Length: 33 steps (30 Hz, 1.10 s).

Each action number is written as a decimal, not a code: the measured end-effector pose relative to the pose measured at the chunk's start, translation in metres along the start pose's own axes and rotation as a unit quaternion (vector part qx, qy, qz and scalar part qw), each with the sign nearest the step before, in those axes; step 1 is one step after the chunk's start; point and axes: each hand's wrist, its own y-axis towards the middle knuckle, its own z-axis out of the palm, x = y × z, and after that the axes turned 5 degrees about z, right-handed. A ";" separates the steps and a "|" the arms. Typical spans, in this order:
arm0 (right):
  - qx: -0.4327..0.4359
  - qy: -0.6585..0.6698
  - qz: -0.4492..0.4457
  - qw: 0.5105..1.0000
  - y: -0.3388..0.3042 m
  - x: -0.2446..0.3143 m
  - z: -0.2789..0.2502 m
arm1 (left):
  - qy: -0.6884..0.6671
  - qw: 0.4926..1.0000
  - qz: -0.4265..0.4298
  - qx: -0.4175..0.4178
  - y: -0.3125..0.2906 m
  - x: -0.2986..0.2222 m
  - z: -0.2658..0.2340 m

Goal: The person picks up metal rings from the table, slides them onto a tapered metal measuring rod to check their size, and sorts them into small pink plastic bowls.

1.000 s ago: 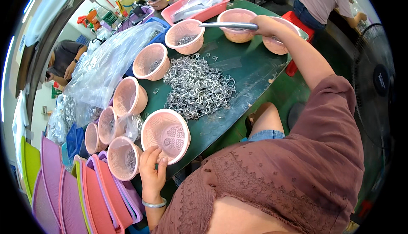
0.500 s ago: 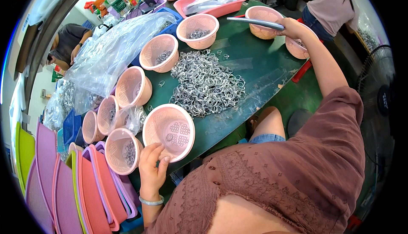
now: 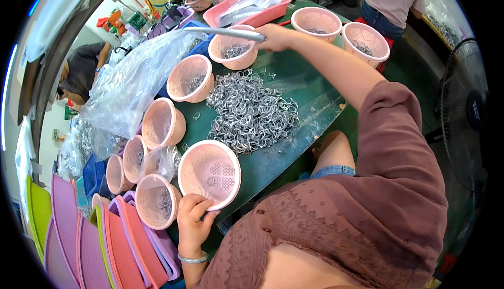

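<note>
From where I stand, the near pink basket (image 3: 191, 166) is at the near edge of the green table (image 3: 320, 92), toward its left end. The left hand (image 3: 195, 218) is nearly closed, pinching that basket's rim. The right hand (image 3: 275, 38) is closed around one end of a silver rod (image 3: 223, 32), which extends leftward above a far-edge basket (image 3: 231, 64). A heap of metal rings (image 3: 252, 113) lies between the two edges. The step in hand appears to be positioning the rod with the near basket steadied. The next move calls for clearance above the rims.
</note>
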 end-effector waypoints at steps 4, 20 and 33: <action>-0.062 -0.079 -0.063 0.993 0.003 0.011 0.012 | -0.002 0.999 0.013 -0.040 0.002 -0.002 -0.004; -0.233 -0.129 0.133 0.955 -0.044 -0.013 0.001 | -0.003 0.981 0.113 -0.159 0.169 -0.013 -0.001; -0.280 -0.015 0.100 0.955 -0.059 -0.012 0.003 | 0.047 0.996 -0.056 -0.056 0.333 0.043 0.059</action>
